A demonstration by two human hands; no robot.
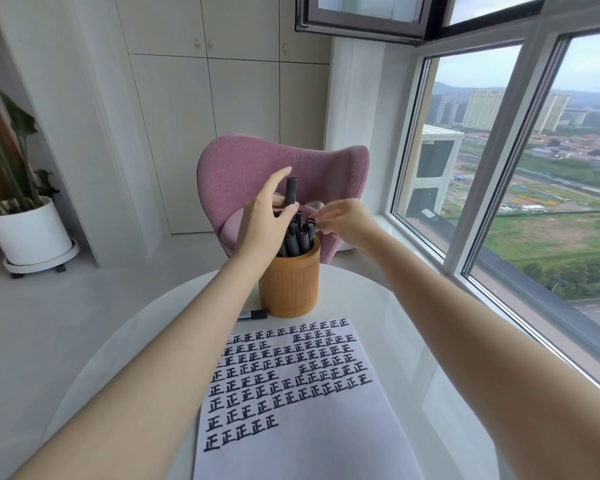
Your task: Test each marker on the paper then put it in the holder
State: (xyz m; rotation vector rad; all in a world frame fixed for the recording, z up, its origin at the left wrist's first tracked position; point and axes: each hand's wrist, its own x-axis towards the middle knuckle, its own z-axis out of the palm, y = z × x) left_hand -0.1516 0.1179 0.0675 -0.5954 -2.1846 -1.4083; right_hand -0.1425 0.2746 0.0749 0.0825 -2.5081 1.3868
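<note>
A wooden holder (289,285) stands at the far side of the round white table (413,341), with several black markers (298,237) upright in it. My left hand (264,220) hovers above the holder and pinches one black marker (290,190), which stands higher than the rest. My right hand (343,220) is just right of the marker tops, fingers loosely curled and blurred; I cannot tell whether it touches one. A white paper (302,427) covered with rows of black test marks lies in front of the holder. One more black marker (253,314) lies flat left of the holder.
A pink chair (257,161) stands right behind the table. A potted plant in a white pot (28,233) sits on the floor at the left. Large windows (499,168) run along the right, close to the table's edge.
</note>
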